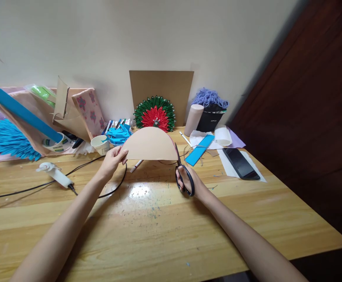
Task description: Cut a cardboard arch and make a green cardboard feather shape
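Note:
A half-round piece of tan cardboard point(151, 145), with a reddish line along its curved edge, is held above the table with its straight side toward me. My left hand point(115, 157) pinches its left corner between thumb and fingers. In my right hand point(190, 181) are black-handled scissors point(192, 184), fingers through the loops. The blades point away from me and touch the cardboard's right corner; whether they are parted I cannot make out. Behind the cardboard stands a red and green ribbon fan point(155, 113) with small shiny beads.
On the left a white glue gun point(55, 174) lies with its black cable point(24, 190). Paper cups point(100, 145) and blue strips point(119, 134) stand behind it. To the right are a blue strip point(199, 150), a phone point(241, 163) and a pale cylinder point(194, 119). A brown board point(161, 84) leans on the wall.

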Motion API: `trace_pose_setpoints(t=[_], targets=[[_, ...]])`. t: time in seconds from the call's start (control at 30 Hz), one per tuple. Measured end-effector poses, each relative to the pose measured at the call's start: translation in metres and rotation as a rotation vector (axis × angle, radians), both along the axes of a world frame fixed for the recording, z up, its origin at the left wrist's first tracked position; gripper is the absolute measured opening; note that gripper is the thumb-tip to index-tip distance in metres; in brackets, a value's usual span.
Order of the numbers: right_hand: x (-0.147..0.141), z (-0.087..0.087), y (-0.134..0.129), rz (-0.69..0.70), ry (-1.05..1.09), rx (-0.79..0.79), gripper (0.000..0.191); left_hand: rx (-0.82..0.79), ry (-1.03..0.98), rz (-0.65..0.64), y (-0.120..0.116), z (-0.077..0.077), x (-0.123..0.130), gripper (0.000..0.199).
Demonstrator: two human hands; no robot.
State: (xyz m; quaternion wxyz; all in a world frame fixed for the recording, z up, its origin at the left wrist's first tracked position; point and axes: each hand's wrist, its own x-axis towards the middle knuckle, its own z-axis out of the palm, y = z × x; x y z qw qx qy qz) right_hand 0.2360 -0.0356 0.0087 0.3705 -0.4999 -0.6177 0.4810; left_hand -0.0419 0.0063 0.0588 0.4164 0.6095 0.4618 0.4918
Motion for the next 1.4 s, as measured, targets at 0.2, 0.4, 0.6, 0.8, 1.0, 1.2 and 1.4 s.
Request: trace_pose_setpoints(t=[0.2, 0.4, 0.6, 0.8, 1.0, 1.2, 1.4], targets=[[0.004, 0.001, 0.003, 0.009, 0.036, 0.017, 0.061, -0.001, -0.035, -0.001, 0.002, -0.002, 0.0, 0.033], [0.003, 0.009, 0.002, 0.184, 0.269, -0.21, 0.08, -0.009, -0.029, 0.023, 0.003, -0.004, -0.003, 0.03], [0.001, 0.012, -0.001, 0.17, 0.255, -0.193, 0.077, -0.02, -0.039, -0.005, 0.003, -0.005, -0.002, 0.031], [0.002, 0.007, -0.001, 0.078, 0.108, -0.054, 0.072, -0.039, -0.068, -0.014, 0.002, -0.004, 0.001, 0.034], [0.003, 0.001, -0.001, 0.034, 0.002, 0.008, 0.063, -0.031, -0.065, 0.032, 0.002, 0.001, -0.001, 0.031], [-0.002, -0.007, 0.001, 0.08, 0.155, -0.068, 0.064, -0.042, -0.072, 0.049, 0.0, 0.001, -0.001, 0.031], [-0.006, -0.011, 0.002, 0.064, 0.287, -0.1, 0.068, -0.111, -0.076, 0.029, -0.006, 0.009, 0.006, 0.034]])
